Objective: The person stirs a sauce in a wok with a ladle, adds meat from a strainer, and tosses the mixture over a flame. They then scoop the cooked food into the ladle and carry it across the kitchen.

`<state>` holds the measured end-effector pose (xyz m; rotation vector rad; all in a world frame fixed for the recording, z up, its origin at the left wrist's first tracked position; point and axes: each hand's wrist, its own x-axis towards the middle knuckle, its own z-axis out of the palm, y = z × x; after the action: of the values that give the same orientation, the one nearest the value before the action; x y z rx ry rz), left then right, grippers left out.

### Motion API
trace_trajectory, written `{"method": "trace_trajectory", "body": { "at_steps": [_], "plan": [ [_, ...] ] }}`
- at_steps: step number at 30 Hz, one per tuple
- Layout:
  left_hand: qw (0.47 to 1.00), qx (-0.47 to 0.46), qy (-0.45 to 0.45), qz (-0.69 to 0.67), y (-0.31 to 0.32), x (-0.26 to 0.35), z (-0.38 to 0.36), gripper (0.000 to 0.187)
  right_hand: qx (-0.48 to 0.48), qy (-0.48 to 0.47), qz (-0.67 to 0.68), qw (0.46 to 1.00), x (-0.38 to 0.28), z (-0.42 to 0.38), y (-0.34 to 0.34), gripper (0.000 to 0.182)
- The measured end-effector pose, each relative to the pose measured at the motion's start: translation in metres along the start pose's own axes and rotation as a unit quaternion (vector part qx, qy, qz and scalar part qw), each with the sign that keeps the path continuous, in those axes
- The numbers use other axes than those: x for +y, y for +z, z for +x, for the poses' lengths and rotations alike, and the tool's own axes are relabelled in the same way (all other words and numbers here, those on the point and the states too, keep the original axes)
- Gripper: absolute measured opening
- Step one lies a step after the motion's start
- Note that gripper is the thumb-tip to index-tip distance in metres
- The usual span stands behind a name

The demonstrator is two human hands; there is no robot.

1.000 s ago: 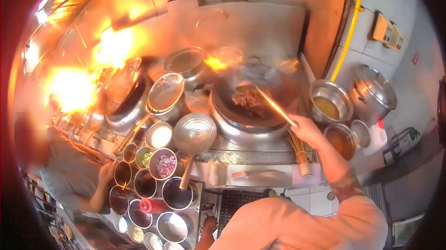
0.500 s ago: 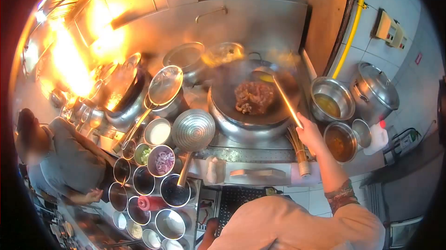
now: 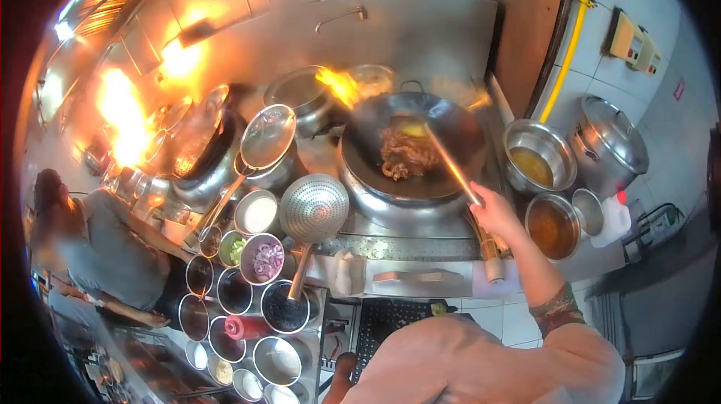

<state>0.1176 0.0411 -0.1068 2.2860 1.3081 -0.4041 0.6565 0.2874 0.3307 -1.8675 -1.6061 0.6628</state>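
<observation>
My right hand (image 3: pixel 497 212) is closed around the handle end of a long ladle (image 3: pixel 451 160). The ladle's head is down in the large dark wok (image 3: pixel 460 122), at the far edge of a brown heap of meat pieces (image 3: pixel 407 155). Something yellow shows at the ladle's head. Just below my right hand a bamboo wok brush (image 3: pixel 491 257) lies on the stove's front ledge. I cannot see my left hand.
Flames (image 3: pixel 338 86) rise behind the wok, and a big fire (image 3: pixel 124 119) burns at the left station near a co-worker (image 3: pixel 124 246). A perforated strainer (image 3: pixel 314 209) rests over several seasoning pots. Steel bowls (image 3: pixel 559 152) stand at right.
My right hand has drawn slightly down and left, shifting the ladle's head toward the meat. Flames have flared behind the wok, while the left fire has shrunk. The co-worker's arm has moved.
</observation>
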Motion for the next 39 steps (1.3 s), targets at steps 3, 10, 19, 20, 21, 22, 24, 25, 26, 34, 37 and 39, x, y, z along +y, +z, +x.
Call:
{"method": "trace_trajectory", "body": {
  "at_steps": [3, 10, 19, 20, 21, 22, 24, 25, 26, 34, 37, 39],
  "plan": [
    [0.999, -0.030, -0.028, 0.007, -0.001, 0.005, -0.014, 0.021, 0.037, 0.007, 0.024, 0.999, 0.000, 0.011, 0.002, 0.059],
    [0.997, -0.046, -0.060, -0.033, 0.019, -0.001, -0.022, 0.018, -0.074, 0.101, 0.221, 0.967, -0.019, 0.016, 0.008, 0.062],
    [0.994, 0.081, -0.043, -0.054, -0.033, -0.005, 0.000, 0.022, -0.074, 0.091, 0.096, 0.988, -0.038, 0.024, 0.008, 0.062],
    [0.975, 0.100, -0.064, -0.189, -0.002, -0.017, 0.005, 0.024, -0.086, 0.094, 0.105, 0.986, -0.033, 0.028, 0.007, 0.062],
    [0.936, 0.125, -0.080, -0.320, 0.008, -0.020, 0.008, 0.026, -0.096, 0.098, 0.114, 0.984, -0.029, 0.028, 0.006, 0.062],
    [0.981, 0.096, -0.043, -0.165, 0.000, -0.018, 0.011, 0.026, -0.076, 0.088, 0.080, 0.990, -0.032, 0.029, 0.001, 0.061],
    [0.994, 0.106, 0.021, -0.008, -0.020, -0.015, 0.001, 0.024, 0.049, -0.092, -0.035, 0.994, 0.009, 0.034, 0.024, 0.060],
    [0.995, 0.096, 0.022, -0.004, -0.021, -0.017, 0.000, 0.024, 0.108, -0.179, -0.094, 0.973, 0.006, 0.032, 0.026, 0.060],
    [0.996, 0.084, 0.024, 0.000, -0.020, -0.016, -0.001, 0.024, 0.067, -0.127, -0.073, 0.987, 0.004, 0.033, 0.025, 0.060],
    [0.993, 0.113, 0.020, -0.031, -0.024, -0.010, -0.026, 0.021, -0.059, -0.041, -0.032, 0.997, -0.009, -0.037, -0.041, 0.059],
    [0.985, 0.130, -0.032, -0.107, 0.003, -0.010, -0.027, 0.025, -0.112, 0.055, -0.010, 0.992, -0.035, -0.058, -0.056, 0.059],
    [0.998, 0.043, -0.012, -0.040, 0.022, -0.014, -0.015, 0.026, -0.097, 0.059, -0.039, 0.993, -0.046, -0.062, -0.051, 0.059]
  ]
}}
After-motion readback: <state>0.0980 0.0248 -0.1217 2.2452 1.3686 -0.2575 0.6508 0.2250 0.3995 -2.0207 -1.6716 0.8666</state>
